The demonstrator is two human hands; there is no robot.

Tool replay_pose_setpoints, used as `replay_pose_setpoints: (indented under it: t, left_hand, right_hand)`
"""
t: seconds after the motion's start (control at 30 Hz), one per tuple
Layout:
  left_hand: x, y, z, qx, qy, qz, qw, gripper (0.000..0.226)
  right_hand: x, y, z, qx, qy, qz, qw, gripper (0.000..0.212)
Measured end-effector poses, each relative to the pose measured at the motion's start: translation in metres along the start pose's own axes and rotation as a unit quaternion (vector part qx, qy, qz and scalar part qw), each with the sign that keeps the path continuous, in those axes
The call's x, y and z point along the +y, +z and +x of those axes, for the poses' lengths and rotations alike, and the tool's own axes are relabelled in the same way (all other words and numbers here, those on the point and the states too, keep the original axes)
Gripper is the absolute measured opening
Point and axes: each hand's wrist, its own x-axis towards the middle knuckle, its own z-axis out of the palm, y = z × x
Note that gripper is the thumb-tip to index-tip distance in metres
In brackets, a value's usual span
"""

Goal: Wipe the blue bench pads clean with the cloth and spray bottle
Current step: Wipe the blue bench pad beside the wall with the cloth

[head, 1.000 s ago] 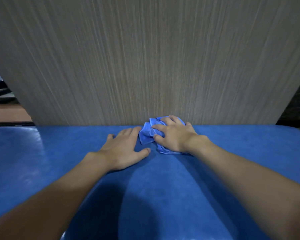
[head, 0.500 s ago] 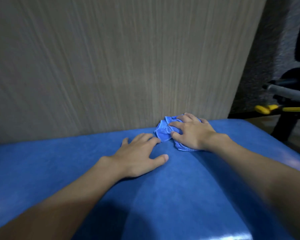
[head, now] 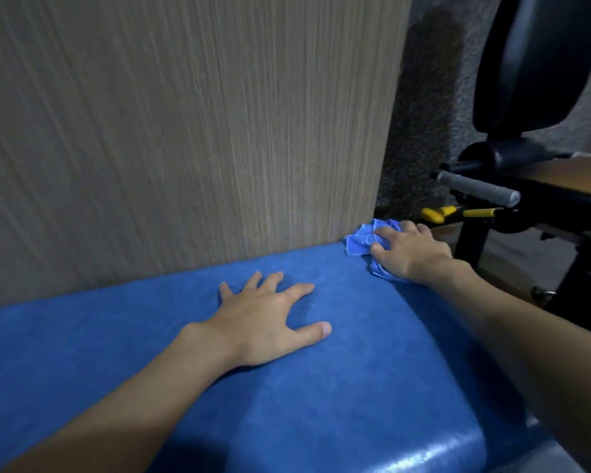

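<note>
A blue bench pad (head: 321, 397) fills the lower part of the head view and runs along a wood-grain wall panel. My right hand (head: 410, 254) grips a crumpled blue cloth (head: 359, 242) at the pad's far right corner, right where the panel ends. My left hand (head: 270, 322) lies flat on the pad with its fingers spread, to the left of the cloth and apart from it. No spray bottle is in view.
The wood-grain panel (head: 185, 131) stands directly behind the pad. Right of the pad is black gym equipment (head: 533, 80) with a grey handle (head: 475, 187) and yellow levers (head: 437, 213). The pad's right edge drops off near my right forearm.
My right hand has slid the cloth rightward along the back edge to the pad's far right corner. The view has turned right, bringing the gym equipment into sight. My left hand has stayed flat.
</note>
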Motion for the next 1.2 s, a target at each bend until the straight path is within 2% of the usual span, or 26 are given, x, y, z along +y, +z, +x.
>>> replay_pose_setpoints:
  t: [0.2,0.33,0.57,0.73,1.0,1.2]
  left_hand:
    - [0.001,0.001,-0.001,0.005,0.0,-0.001,1.0,0.084]
    - [0.0,-0.001,-0.002,-0.001,0.001,-0.012,1.0,0.082]
    - [-0.033,0.001,-0.032,0.001,-0.006,-0.023,1.0,0.083]
    - [-0.06,0.001,-0.052,0.003,-0.01,-0.029,1.0,0.092]
    - [-0.099,-0.001,-0.075,0.018,-0.016,-0.019,1.0,0.076]
    - [-0.13,0.003,-0.098,0.022,-0.018,-0.019,0.999,0.072]
  right_hand:
    - [0.005,-0.002,-0.041,0.017,0.013,-0.016,1.0,0.045]
    - [0.002,-0.005,-0.071,0.026,-0.037,-0.058,0.997,0.043]
    - [0.012,-0.007,-0.077,0.009,-0.015,0.007,1.0,0.057]
    - [-0.018,0.0,-0.076,0.0,-0.037,0.003,0.999,0.056]
    - [-0.08,0.013,-0.086,-0.003,-0.069,-0.003,0.998,0.055]
    - [-0.132,0.021,-0.099,-0.012,-0.096,-0.003,0.995,0.054]
